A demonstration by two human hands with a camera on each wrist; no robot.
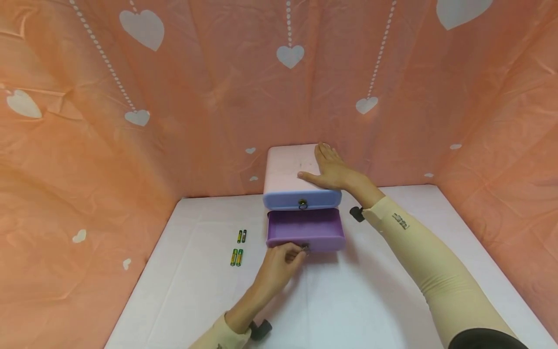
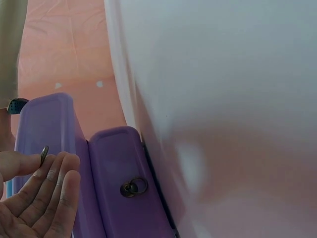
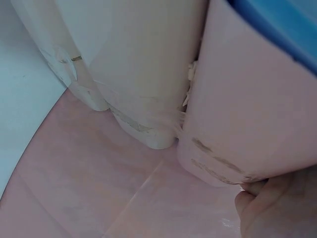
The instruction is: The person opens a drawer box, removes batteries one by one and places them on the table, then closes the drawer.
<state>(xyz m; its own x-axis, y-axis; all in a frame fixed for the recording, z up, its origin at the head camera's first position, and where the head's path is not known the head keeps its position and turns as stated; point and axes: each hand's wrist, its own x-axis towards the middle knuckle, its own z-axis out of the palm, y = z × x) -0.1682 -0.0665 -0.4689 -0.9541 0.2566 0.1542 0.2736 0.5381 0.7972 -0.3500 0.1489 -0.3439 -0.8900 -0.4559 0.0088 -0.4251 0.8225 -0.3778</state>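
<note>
A small drawer cabinet [image 1: 285, 167] with a pink top stands at the back of the table. Its purple drawer [image 1: 324, 244] is pulled out and shows a bare inside. My left hand [image 1: 276, 266] pinches that drawer's ring pull [image 2: 44, 154] between thumb and fingers. Spread flat, my right hand [image 1: 332, 170] rests on the cabinet top, toward its right side. Above the pulled-out drawer, the blue drawer [image 1: 279, 199] is closed, with its own ring pull [image 1: 302, 205]. In the left wrist view, a darker purple drawer [image 2: 116, 158] sits beside the pulled-out one, closed.
Two smaller batteries [image 1: 241, 236] and two larger batteries [image 1: 237, 257] lie left of the cabinet on the white table [image 1: 192, 271]. Close behind the cabinet hangs an orange-pink cloth [image 1: 226, 121] with white hearts. Torn, peeled patches [image 3: 218, 161] mark the cabinet's back end.
</note>
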